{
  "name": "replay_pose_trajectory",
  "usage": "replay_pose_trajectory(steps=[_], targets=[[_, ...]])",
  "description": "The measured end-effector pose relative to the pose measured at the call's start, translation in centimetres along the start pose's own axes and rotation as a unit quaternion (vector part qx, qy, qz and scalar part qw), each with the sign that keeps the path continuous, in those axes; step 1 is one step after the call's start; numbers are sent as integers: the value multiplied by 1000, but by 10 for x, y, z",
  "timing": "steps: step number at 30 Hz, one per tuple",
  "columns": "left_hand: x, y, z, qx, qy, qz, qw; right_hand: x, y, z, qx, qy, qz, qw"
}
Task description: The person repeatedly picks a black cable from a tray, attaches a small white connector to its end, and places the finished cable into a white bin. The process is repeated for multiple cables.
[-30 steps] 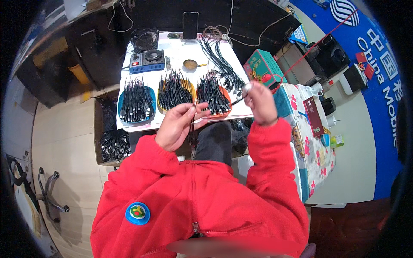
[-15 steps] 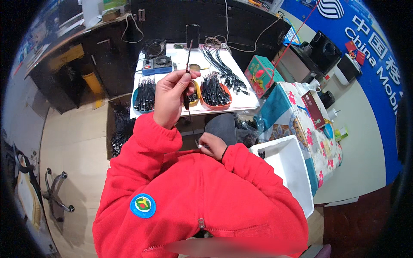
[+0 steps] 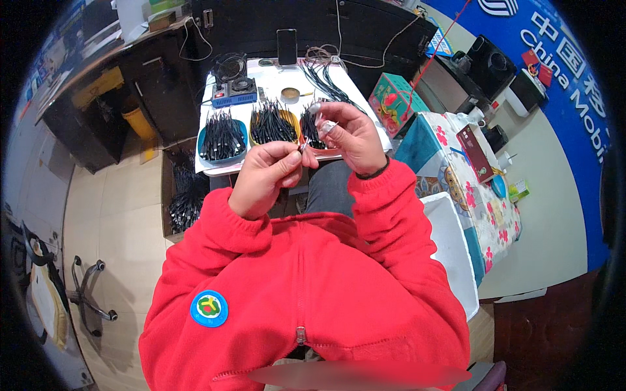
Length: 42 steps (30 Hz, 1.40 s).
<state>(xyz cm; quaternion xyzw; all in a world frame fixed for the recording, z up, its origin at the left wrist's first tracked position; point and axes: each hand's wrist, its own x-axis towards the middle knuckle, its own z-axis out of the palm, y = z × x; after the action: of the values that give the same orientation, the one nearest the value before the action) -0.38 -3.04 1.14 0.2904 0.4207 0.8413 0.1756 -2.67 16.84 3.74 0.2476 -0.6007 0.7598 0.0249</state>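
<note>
My left hand (image 3: 270,171) is closed in a pinch on the end of a thin cable (image 3: 303,147), whose small light and dark wire tips poke out past the fingertips. The rest of that cable is hidden. Up and to the right, my right hand (image 3: 355,140) is raised with thumb and forefinger curled toward each other, both tips wrapped in white. Something thin may lie between them, too small to name. Behind the hands stand bowls of short black cables: a blue bowl (image 3: 204,147), a yellow bowl (image 3: 298,125) and an orange bowl (image 3: 324,152) partly covered by my right hand.
On the white table (image 3: 270,83) are a blue-based device with coiled wire (image 3: 235,91), a round tin (image 3: 290,94), an upright phone (image 3: 287,47) and a cable bundle (image 3: 326,81). A white foam box (image 3: 450,241) stands at right, a box of cables (image 3: 186,195) at left.
My right hand has risen from my lap to beside the left. My left hand has come lower and nearer, and the dark cable that hung upright from it no longer shows.
</note>
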Motion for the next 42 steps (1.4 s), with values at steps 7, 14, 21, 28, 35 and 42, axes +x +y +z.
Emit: replay_pose_trajectory(steps=[7,14,21,28,35,42], targets=[[2,1,-6,-128,-59,-67,988,5,-8,-5,-46,-109,-129,985],[17,5,4,174,139,144,964,-20,-20,25,-140,78,-99,982],[7,-5,20,213,150,145,954,-31,-4,59,-225,182,-160,944],[-1,-1,7,63,63,-6,996,-39,-1,36,29,87,14,996],[-3,-5,8,-9,43,-42,998,-43,6,32,250,8,91,964],[-5,-6,4,29,32,-85,995,-46,-3,35,125,54,67,988]])
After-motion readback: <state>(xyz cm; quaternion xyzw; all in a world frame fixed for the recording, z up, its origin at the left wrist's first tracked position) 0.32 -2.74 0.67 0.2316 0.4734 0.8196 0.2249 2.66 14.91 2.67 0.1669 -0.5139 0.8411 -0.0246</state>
